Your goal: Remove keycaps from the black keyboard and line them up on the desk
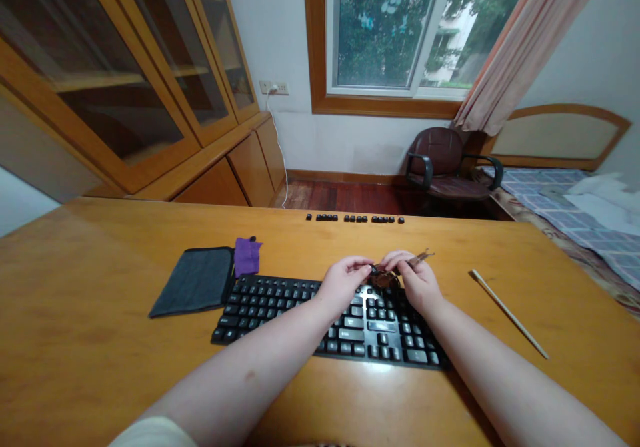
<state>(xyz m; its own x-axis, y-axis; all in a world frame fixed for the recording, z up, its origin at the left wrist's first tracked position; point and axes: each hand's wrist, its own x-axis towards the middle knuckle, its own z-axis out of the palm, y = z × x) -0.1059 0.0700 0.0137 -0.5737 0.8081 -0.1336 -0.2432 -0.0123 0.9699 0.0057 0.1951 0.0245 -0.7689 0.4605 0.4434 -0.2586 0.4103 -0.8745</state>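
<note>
Pinching at a small dark piece (373, 270), the left hand (347, 280) is holding its thumb and fingers close together above the keyboard (351, 334). Just beside it, the right hand (420, 284) is gripping a thin brown tool (423, 257), whose tips are sticking out past the fingers, up and to the right. Between the two hands, a brown bundle (384, 279) is hanging over the keyboard's far edge; whether it is belonging to the tool, I cannot tell, and the fingers are partly hiding it.

Directly below the grip, the keyboard is lying flat on the table (125, 340), its larger part stretching out to the left and both forearms crossing over it. Beyond the grip, near the table's far edge, loose black keys (355, 219) are standing in a row. Left of the grip, a purple cloth (247, 258) is lying by the keyboard's far left corner, and a dark pouch (197, 280) is resting just beside it, farther left. Right of the grip, well apart from the hand, a pale stick (510, 314) is lying aslant, its near end pointing away to the right.
</note>
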